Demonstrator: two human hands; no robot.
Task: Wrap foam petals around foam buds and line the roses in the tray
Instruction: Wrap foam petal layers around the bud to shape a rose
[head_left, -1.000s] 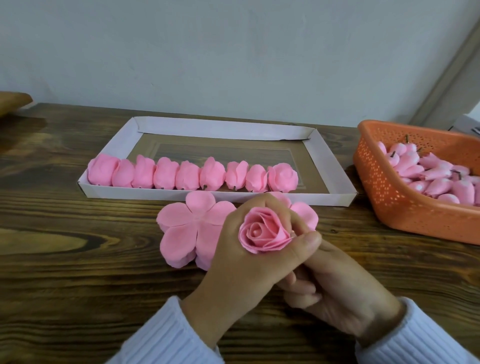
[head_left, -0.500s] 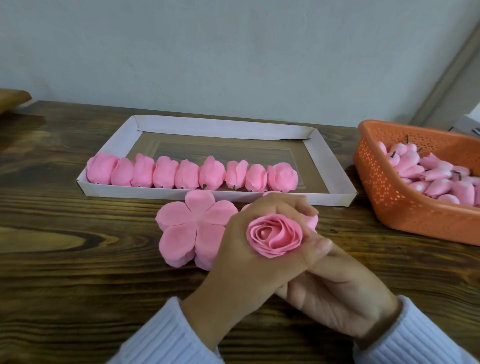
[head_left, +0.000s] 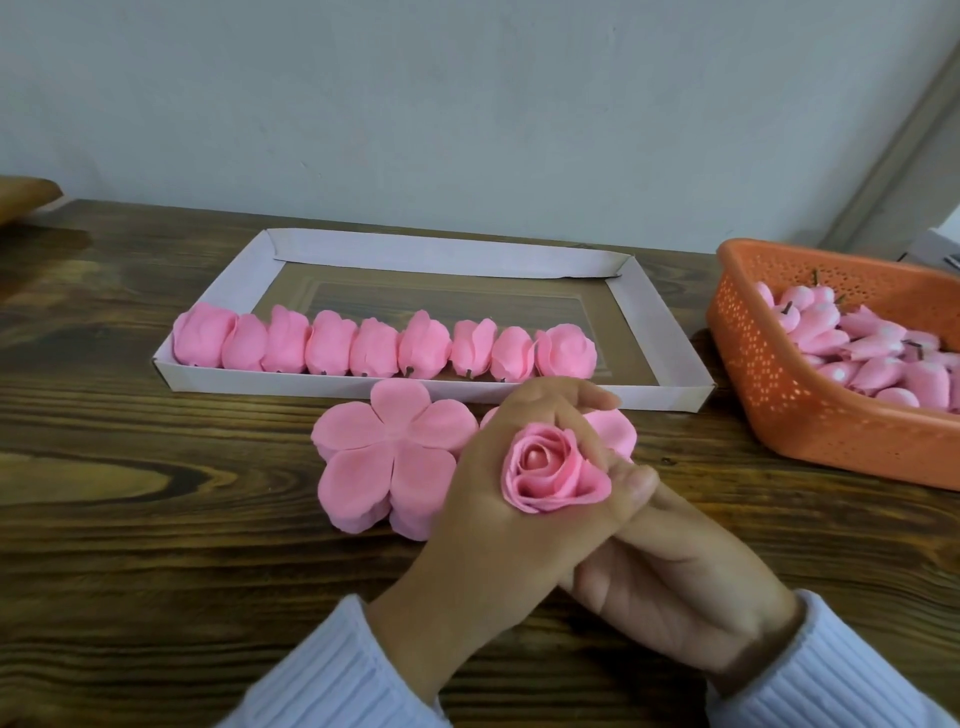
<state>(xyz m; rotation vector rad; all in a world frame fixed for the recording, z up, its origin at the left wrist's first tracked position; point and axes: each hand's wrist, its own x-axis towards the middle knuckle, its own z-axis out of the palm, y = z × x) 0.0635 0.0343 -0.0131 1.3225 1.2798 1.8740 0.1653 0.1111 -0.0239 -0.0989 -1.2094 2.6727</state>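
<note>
My left hand grips a pink foam rose, its fingers and thumb curled round the wrapped petals, bloom facing up. My right hand sits under and behind the left, fingers tucked beneath the rose; what they hold is hidden. A stack of flat five-lobed foam petals lies on the table just left of my hands, and a second stack shows partly behind them. Several finished roses stand in a row along the near side of the white cardboard tray.
An orange perforated basket full of pink foam buds stands at the right. The dark wooden table runs back to a pale wall. A brown object sits at the far left edge.
The rose has turned in my left hand and its outer petals now stand looser and more open. Both hands stay in about the same place.
</note>
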